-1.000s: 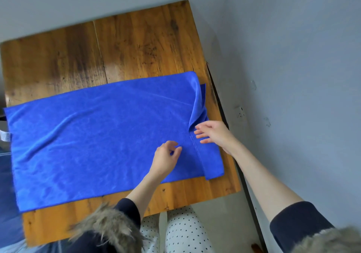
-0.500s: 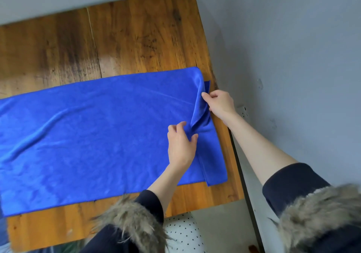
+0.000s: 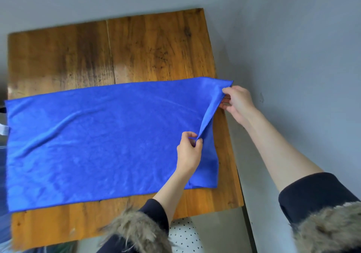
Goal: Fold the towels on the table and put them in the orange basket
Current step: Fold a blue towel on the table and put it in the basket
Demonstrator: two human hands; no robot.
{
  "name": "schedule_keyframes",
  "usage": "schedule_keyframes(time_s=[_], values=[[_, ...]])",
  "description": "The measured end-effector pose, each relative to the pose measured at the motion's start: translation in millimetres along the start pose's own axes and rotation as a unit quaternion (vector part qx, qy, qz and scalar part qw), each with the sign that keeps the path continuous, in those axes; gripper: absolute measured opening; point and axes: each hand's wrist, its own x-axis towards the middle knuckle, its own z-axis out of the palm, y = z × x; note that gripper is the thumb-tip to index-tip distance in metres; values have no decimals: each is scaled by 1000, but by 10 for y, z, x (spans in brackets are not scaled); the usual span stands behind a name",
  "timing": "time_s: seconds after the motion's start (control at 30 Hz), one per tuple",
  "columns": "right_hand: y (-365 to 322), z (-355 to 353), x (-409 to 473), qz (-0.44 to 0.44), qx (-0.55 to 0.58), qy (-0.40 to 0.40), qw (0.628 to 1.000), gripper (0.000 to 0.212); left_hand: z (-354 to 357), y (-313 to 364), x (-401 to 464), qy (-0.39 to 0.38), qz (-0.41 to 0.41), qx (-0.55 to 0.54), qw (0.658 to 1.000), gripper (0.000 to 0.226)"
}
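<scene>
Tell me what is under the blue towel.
The blue towel lies on the wooden table, whose bare boards show around it. Whatever lies beneath the cloth itself is covered and cannot be seen.

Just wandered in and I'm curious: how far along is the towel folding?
Barely begun. The blue towel lies spread on the wooden table. In hand: the left hand and right hand pinch its right edge. Left: folding and basketing; no orange basket is visible.
</scene>
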Motion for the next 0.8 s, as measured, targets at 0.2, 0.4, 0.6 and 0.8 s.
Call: schedule_keyframes(time_s=[0.2, 0.4, 0.6, 0.8], values=[[-105, 252, -422, -58, -52, -11, 997, 8, -582, -163, -177, -31, -18, 48, 998, 40], [-153, 790, -910, -111, -144, -36, 983, 6, -1396, -303, -453, -44, 17, 36, 998, 20], [-148, 1629, -1347, -174, -245, -87, 950, 11, -2136, -442, -600, 9, 37, -23, 999, 25], [-73, 2688, -1723, -197, -253, -109, 941, 11, -3124, -801, -703, 63, 47, -7, 997, 23]])
